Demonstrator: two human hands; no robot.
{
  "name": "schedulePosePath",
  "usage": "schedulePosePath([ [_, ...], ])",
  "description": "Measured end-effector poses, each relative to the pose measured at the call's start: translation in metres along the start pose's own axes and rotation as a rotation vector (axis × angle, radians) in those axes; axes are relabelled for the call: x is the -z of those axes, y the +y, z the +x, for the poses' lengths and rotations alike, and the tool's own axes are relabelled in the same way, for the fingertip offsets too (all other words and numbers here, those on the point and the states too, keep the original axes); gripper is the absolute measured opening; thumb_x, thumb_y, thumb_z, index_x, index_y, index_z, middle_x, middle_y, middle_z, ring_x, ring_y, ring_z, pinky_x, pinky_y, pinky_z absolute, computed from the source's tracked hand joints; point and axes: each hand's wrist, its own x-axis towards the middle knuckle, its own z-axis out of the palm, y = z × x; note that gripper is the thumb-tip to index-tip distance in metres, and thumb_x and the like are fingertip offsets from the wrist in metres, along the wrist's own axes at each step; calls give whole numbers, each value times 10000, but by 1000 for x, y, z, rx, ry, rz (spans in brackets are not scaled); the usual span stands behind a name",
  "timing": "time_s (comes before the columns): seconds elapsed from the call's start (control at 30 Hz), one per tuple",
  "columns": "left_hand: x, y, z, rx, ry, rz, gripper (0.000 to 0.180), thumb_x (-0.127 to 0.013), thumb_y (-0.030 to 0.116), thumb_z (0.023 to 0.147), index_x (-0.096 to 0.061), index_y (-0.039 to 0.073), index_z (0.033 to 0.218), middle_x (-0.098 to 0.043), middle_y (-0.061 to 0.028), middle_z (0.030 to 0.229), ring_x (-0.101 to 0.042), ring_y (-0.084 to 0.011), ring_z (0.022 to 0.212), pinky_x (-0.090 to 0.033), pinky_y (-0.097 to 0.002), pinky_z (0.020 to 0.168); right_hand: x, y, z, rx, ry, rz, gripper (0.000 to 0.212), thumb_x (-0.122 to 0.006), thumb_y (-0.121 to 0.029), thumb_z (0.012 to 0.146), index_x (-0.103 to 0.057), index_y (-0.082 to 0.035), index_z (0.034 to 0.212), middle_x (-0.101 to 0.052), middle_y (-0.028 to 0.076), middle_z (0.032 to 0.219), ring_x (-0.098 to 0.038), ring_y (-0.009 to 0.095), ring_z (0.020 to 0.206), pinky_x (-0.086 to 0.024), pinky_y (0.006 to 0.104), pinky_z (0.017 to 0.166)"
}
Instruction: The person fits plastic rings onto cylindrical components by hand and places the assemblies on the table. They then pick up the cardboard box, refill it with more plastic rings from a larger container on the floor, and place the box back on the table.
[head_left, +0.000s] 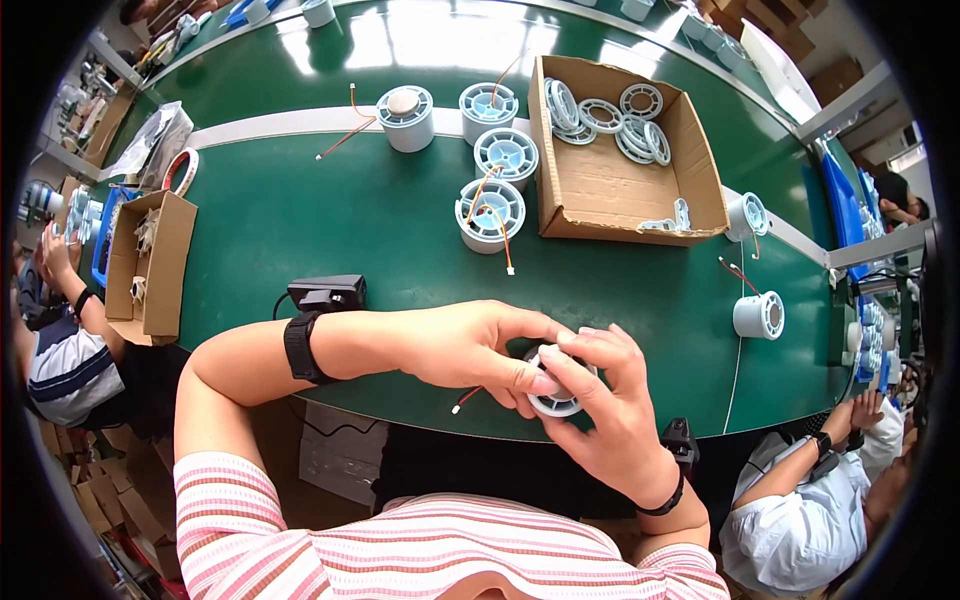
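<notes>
Both my hands are closed around a round pale-blue plastic housing [557, 403] near the table's front edge. My left hand [470, 350] grips its far left side, the thumb lying across the top. My right hand [612, 395] wraps its right side, fingers bent over the top beside the left thumb. Much of the housing is hidden by the fingers, though its slotted rim shows. A short red and black wire with a white connector [456, 409] sticks out to the left below my left hand. Beyond my hands stand several similar housings [490, 215] with thin wires.
An open cardboard box [600, 190] holding loose pale-blue rings [600, 116] stands at the back right. Another housing [759, 316] lies on its side at right. A black device [328, 293] sits by my left forearm. Cardboard box [165, 265] at left. Co-workers sit on both sides.
</notes>
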Motion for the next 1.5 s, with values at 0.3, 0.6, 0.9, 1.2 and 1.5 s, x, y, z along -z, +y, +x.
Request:
schedulePosePath([
  [0.3, 35, 79, -56, -473, 1091, 1355, 234, -760, 215, 882, -637, 17, 893, -641, -106, 905, -668, -274, 867, -528, -396, 743, 69, 20, -10, -417, 260, -671, 515, -754, -15, 755, -633, -45, 1255, -576, 137, 1324, -482, 406, 1300, -381, 484, 1105],
  [0.6, 124, 54, -57, -596, 1128, 1394, 509, -786, 223, 851, -569, 84, 1290, -626, -57, 1150, -615, -310, 1081, -477, -376, 1038, 95, 119, 135, 43, 89, -708, 239, -718, -57, 827, -691, -49, 1064, -702, 110, 1104, -600, 352, 1145, -447, 445, 1037],
  [0.9, 54, 44, -85, -150, 1118, 1664, 542, -817, 177, 787, -577, 97, 1267, -611, -77, 1074, -621, -307, 1053, -494, -406, 967, 74, 160, 177, -216, -32, -797, 282, -775, -105, 786, -625, -56, 1019, -696, 116, 909, -658, 315, 985, -475, 441, 949],
  [1.2, 1, 45, -94, -44, 550, 1381, 572, -851, 184, 758, -590, 89, 1258, -604, -97, 1106, -662, -318, 889, -545, -400, 775, 68, 33, 86, 124, 251, -359, 331, -815, -19, 737, -645, -49, 1019, -658, 105, 921, -641, 317, 950, -504, 423, 861],
  [1.5, -11, 19, -25, -312, 429, 1400, 640, -850, 224, 784, -559, 122, 1345, -593, -121, 1205, -683, -313, 843, -573, -389, 726, 13, 37, -3, -29, -28, -106, 538, -860, -104, 738, -617, -56, 1216, -613, 144, 1195, -584, 352, 1139, -490, 446, 961],
])
